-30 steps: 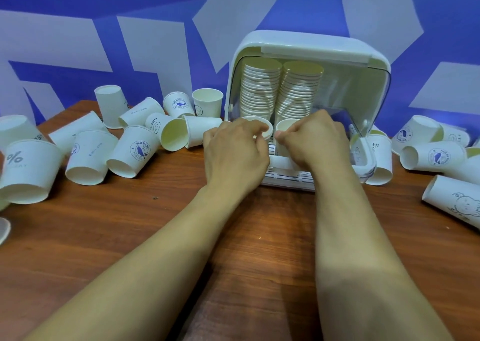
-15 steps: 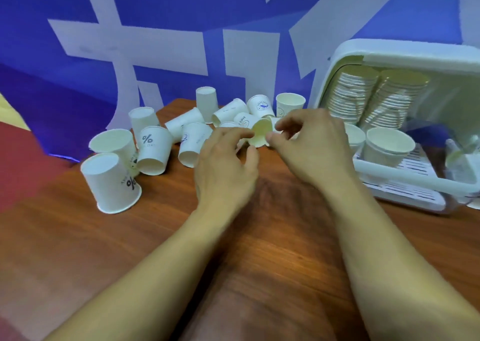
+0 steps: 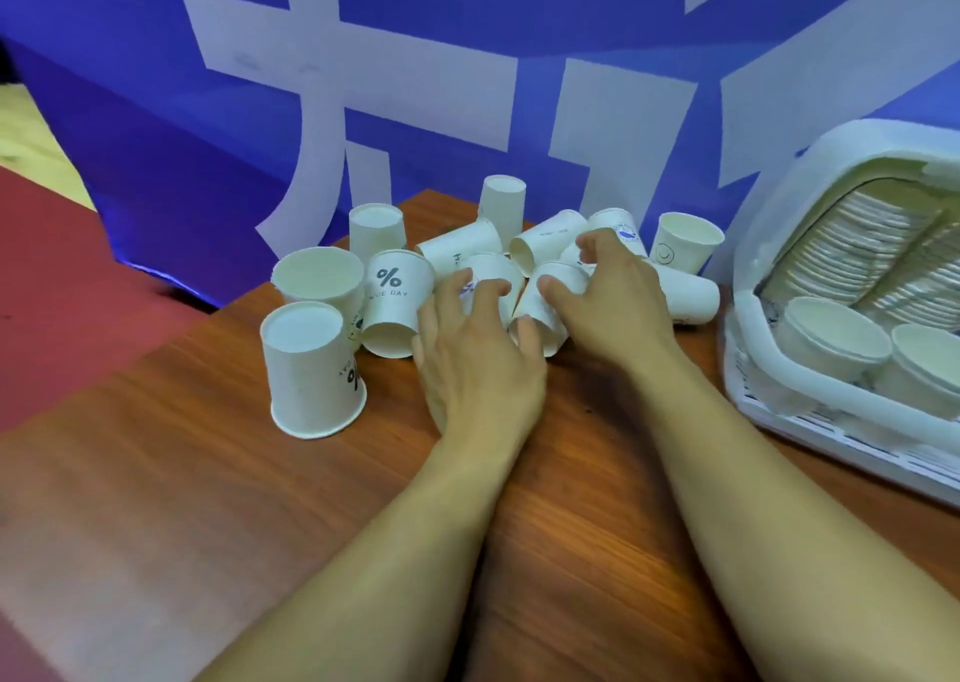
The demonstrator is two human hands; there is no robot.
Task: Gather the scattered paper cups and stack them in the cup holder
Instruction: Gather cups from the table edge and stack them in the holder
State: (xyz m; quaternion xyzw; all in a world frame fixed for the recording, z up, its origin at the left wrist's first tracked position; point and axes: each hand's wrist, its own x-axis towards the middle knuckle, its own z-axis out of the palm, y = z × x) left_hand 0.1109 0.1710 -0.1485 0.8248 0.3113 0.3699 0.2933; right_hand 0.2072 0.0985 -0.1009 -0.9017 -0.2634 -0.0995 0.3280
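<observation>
Several white paper cups lie and stand in a pile at the table's far left corner. My left hand (image 3: 478, 359) hovers with fingers spread over a lying cup with a blue logo (image 3: 493, 273). My right hand (image 3: 613, 296) is curled over the pile, its thumb touching a tipped cup (image 3: 540, 312) between both hands. Neither hand has lifted a cup. The white cup holder (image 3: 795, 369) stands at the right with its lid up. It holds two leaning stacks (image 3: 857, 250) and two upright cups (image 3: 831, 341) in front.
An upside-down cup (image 3: 311, 374) stands nearest me on the left, a "%" cup (image 3: 395, 302) leans behind it. A smiley cup (image 3: 683, 242) stands upright near the holder. The wooden table (image 3: 260, 525) ends at the left, by a blue and white wall banner (image 3: 363, 109).
My view swung left from the holder to the cup pile. Both hands left the holder's front cups and moved left onto the scattered cups, fingers opening over them.
</observation>
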